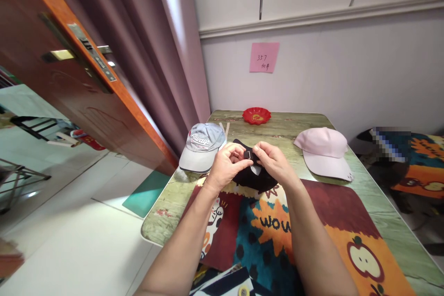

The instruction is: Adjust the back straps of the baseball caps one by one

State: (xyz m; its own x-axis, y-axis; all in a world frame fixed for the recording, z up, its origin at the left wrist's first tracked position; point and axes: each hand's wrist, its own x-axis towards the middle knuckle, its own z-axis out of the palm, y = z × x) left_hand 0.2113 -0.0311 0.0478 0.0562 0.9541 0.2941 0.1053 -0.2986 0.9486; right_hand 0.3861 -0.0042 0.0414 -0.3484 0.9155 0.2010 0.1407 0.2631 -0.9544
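Observation:
Both hands meet over a black cap [255, 179] above the middle of the table. My left hand [227, 164] pinches the cap's black strap [247, 154] near its small buckle, thumb and fingers together. From the other side, my right hand [274, 161] grips the strap end and the cap's edge. A pale tag or label [255, 169] shows inside the cap below the strap. A grey-blue cap [202, 145] with white lettering sits to the left of my left hand. A pale pink cap [324, 150] lies to the right, apart from my right hand.
A red scalloped dish [256, 115] stands at the back of the green wood-patterned table [159, 217]. A colourful mat [350, 203] covers the front. An open wooden door [114, 115] and a curtain [149, 32] are on the left. A pink note [264, 57] is on the wall.

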